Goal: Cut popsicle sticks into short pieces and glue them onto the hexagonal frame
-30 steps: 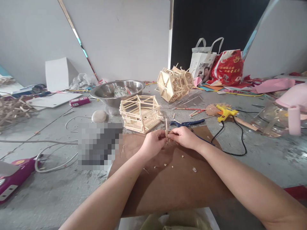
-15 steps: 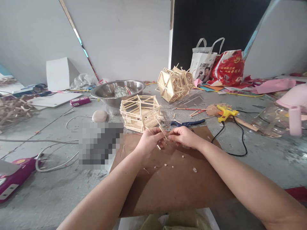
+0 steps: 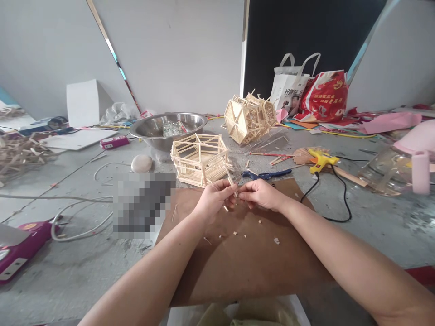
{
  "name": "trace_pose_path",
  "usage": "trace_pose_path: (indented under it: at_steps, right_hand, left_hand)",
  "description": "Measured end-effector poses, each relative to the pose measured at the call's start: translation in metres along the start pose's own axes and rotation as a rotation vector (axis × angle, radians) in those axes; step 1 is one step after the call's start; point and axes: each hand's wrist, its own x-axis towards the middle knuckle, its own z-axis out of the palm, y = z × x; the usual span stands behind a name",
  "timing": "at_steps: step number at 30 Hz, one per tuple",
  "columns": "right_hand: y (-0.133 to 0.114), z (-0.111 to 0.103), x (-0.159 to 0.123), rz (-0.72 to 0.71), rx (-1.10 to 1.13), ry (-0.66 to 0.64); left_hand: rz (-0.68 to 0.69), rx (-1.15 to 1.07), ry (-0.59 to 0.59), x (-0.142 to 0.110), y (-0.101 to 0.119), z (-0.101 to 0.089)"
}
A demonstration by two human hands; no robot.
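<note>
My left hand (image 3: pixel 215 199) is closed around thin wooden sticks (image 3: pixel 229 174), one slanting up past the fingertips and a short end poking out below. Close beside it, my right hand (image 3: pixel 261 194) is closed in a pinch near the sticks; what its fingertips hold is too small to tell. Both hands are above a brown board (image 3: pixel 238 271) strewn with several small wood bits (image 3: pixel 276 241). Just behind the left hand stands an open hexagonal stick frame (image 3: pixel 200 167). Blue-handled pliers (image 3: pixel 272 174) lie beyond the right hand.
A larger stick lantern-like structure (image 3: pixel 249 118) and a steel basin (image 3: pixel 149 129) stand farther back. To the right are a yellow glue gun (image 3: pixel 321 160) with a black cord and a clear jug (image 3: pixel 382 174). Power strips (image 3: pixel 22 249) and cables lie left.
The view has shifted very slightly. Both hands keep nearly the same place and grip, with only small finger movement around the sticks.
</note>
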Motion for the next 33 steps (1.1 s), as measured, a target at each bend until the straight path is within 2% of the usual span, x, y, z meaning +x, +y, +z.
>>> trace_pose_path:
  at_steps: [9,19,25,33]
  right_hand:
    - [-0.0025,-0.0012,-0.0012,0.098,0.159,-0.015]
    - [-0.0040,0.0019,-0.0006,0.163,0.276,0.048]
    - [-0.0039,0.0034,-0.0009,0.156,0.191,0.067]
    - [-0.0057,0.0071,-0.0018,0.101,0.128,0.121]
  left_hand:
    - [0.044,-0.039,0.069,-0.0015,0.0012,0.0034]
    - [0.111,0.032,0.113,-0.0030,0.0043,0.0045]
    - [0.150,0.040,0.150,-0.0016,0.0031,0.0039]
    - [0.216,0.182,0.173,-0.0017,-0.0001,0.0034]
